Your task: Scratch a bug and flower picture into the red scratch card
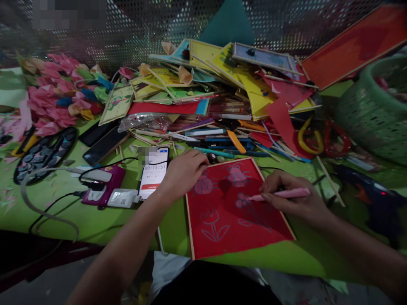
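A red framed card [222, 224] with drawn ladybirds and flowers lies on the green table in front of me. My right hand [294, 199] is closed round a pink pen [280, 195], whose tip touches a flower drawing near the card's middle. My left hand [184, 171] rests with curled fingers on the card's top left corner, pressing it down. A white phone [154, 173] showing a timer lies just left of that hand.
A heap of coloured framed cards [222, 72], sticks and pens [216, 135] fills the table's back. Pink paper flowers [57, 93] and a dark paint palette [44, 154] lie at the left, a green basket [375, 110] and a glue gun [372, 190] at the right. Cables and a purple power bank [101, 190] sit near the phone.
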`<action>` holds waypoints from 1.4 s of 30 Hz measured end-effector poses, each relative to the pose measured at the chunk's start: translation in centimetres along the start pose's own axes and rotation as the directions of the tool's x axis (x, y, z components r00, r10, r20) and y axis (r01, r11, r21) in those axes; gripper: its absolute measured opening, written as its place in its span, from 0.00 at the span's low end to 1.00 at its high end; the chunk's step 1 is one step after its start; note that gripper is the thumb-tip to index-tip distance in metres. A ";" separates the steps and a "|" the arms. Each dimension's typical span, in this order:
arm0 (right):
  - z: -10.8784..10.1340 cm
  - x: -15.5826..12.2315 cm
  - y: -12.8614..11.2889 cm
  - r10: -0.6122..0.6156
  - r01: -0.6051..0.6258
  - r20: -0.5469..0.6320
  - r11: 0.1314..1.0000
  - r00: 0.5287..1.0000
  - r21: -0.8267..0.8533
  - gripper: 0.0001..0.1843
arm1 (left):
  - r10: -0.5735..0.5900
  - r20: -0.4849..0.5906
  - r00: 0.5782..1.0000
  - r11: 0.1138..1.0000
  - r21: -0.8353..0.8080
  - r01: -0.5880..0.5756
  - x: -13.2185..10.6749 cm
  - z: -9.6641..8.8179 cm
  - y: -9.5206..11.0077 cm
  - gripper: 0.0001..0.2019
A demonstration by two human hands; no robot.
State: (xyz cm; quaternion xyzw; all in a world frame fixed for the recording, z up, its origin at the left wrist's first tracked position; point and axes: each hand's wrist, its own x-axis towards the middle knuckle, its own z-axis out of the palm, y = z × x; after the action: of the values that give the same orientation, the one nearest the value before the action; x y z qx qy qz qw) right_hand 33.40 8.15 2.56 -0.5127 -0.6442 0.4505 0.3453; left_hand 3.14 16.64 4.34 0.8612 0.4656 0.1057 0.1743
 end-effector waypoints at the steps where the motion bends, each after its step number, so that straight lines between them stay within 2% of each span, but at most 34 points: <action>1: 0.0 0.0 -0.1 0.000 0.000 -0.005 1.000 1.000 0.002 0.15 | 0.001 -0.001 1.000 1.000 -0.001 -0.001 0.0 0.0 0.0 0.06; 9: 0.2 0.0 -0.1 0.023 -0.022 -0.026 0.999 0.999 0.024 0.14 | 0.000 -0.003 1.000 1.000 -0.001 0.000 -0.1 0.0 0.0 0.07; 23: -0.2 -0.1 0.7 -0.036 0.036 -0.004 0.999 0.999 -0.012 0.12 | 0.001 0.001 1.000 1.000 0.007 -0.001 0.0 0.1 -0.1 0.07; 32: -0.4 -0.5 0.6 -0.006 0.007 -0.009 0.994 1.000 0.108 0.13 | 0.011 -0.002 1.000 1.000 -0.003 -0.011 0.0 0.0 -0.1 0.06; 38: 0.1 -0.5 0.3 0.022 -0.034 0.071 0.986 0.997 0.166 0.13 | 0.014 -0.010 1.000 1.000 -0.001 -0.014 0.0 0.2 -0.2 0.06; 42: 0.0 -0.5 0.3 0.008 -0.021 0.088 0.990 0.996 0.142 0.12 | 0.022 -0.013 1.000 1.000 0.001 -0.022 0.0 0.2 -0.2 0.06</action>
State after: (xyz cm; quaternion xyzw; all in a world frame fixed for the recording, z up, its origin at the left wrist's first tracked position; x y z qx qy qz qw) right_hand 33.65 7.73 2.30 -0.4714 -0.6208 0.5198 0.3495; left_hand 3.06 16.73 4.04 0.8656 0.4573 0.1131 0.1699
